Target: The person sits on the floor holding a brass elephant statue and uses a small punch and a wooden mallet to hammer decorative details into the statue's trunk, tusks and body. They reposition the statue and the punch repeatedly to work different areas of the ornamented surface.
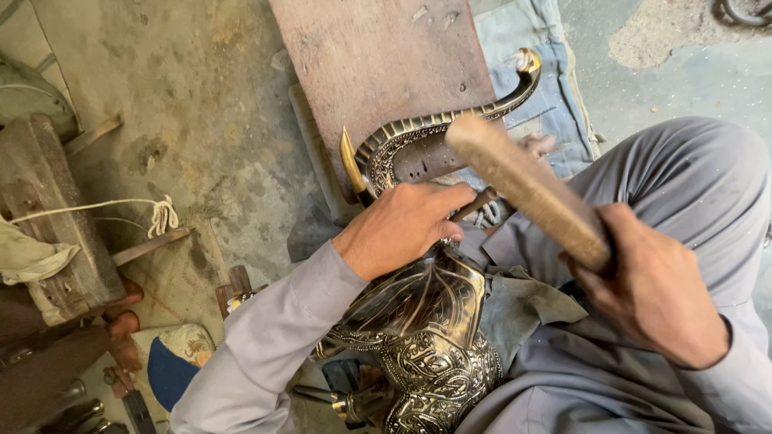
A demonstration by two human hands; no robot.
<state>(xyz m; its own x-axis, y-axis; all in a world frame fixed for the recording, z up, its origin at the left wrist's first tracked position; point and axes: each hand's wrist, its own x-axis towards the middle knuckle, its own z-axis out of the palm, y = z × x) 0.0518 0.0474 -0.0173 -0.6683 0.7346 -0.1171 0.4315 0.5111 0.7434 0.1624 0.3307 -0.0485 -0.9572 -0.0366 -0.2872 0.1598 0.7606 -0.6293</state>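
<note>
Two hands clamped, left (402,225) on punch (474,205), right (655,293) on mallet (523,185), plank (378,64), dusty floor (201,96)

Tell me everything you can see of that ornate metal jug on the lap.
The metal jug looks like dark brass or bronze, glossy, with raised scrollwork on its belly and leaf-like flutes on its shoulder. It lies tilted across the person's lap, over grey cloth. A long curved spout, patterned and gold-edged, arches over the wooden board to a pale gold tip. The left hand grips its neck, with a thin dark tool. The right hand holds a wooden stick above it, not touching.
</note>
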